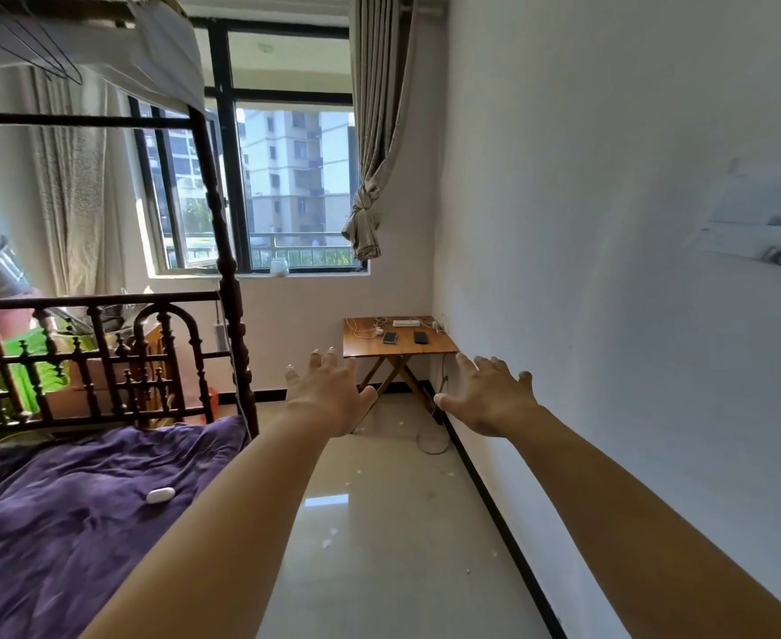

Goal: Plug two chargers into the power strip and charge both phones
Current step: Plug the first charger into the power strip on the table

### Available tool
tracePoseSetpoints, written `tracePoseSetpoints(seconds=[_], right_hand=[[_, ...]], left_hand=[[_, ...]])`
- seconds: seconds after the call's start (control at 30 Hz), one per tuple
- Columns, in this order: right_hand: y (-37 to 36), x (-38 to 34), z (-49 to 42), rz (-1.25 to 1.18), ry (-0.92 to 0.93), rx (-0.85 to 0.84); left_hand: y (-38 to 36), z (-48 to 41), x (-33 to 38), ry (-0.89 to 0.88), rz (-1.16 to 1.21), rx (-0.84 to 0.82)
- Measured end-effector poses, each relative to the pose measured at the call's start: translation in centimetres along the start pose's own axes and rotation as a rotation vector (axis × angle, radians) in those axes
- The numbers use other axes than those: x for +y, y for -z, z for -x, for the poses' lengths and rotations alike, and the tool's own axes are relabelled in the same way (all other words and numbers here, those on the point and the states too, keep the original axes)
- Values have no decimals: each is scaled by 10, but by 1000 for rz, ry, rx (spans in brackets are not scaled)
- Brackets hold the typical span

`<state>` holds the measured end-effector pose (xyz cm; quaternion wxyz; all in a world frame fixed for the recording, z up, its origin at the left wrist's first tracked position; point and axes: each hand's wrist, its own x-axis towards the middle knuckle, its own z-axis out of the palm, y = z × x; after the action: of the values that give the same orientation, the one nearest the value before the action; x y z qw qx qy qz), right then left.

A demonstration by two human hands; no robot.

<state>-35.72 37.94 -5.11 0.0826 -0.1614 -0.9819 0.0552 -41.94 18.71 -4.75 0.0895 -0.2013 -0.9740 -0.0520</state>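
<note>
Both arms are stretched forward across the room, and nothing is held: the left hand point(328, 394) is spread with fingers apart, the right hand point(490, 398) is likewise splayed and empty. The task is judged to be at its very opening, the approach, with no plug seated and no cable yet picked up. The goods are all laid out on the small wooden folding table point(443, 348) in the far corner under the window: the white power strip point(405, 323) is set along the back edge, two dark phones point(389, 337) are lying flat side by side nearer the front, the second phone point(420, 337) just to the right, and a tangle of white charger cables point(370, 331) is seen to the left of the strip. Whether a charger brick is among them cannot be told at this range. Next, the gap to the table has to be closed, and then one charger picked out of the tangle and lined up with a socket. The tiled floor point(379, 523) ahead is open, though a loose cord point(432, 442) is coiled on it by the table's legs and could be caught underfoot. A bed with a purple cover point(79, 509) and its dark railing point(93, 362) are passed on the left, the white wall point(609, 223) close on the right.
</note>
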Motion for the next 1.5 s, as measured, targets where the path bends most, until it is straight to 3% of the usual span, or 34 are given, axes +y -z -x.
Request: tracePoseSetpoints(seconds=[0.43,0.73,0.9,1.0,1.5], right_hand=[[-59,-3,-293,0,-34,-40],[-108,31,-512,9,-35,-10],[-140,55,-658,36,-1,-91],[-145,61,-695,43,9,-71],[-259,76,-1074,22,-60,-156]], left_hand=[[-77,-300,-38,-69,-20,-17],[-148,-520,-32,-57,57,-5],[-199,-660,-16,30,190,-60],[-212,-694,-14,9,206,-49],[-339,-1076,-50,-49,190,-85]])
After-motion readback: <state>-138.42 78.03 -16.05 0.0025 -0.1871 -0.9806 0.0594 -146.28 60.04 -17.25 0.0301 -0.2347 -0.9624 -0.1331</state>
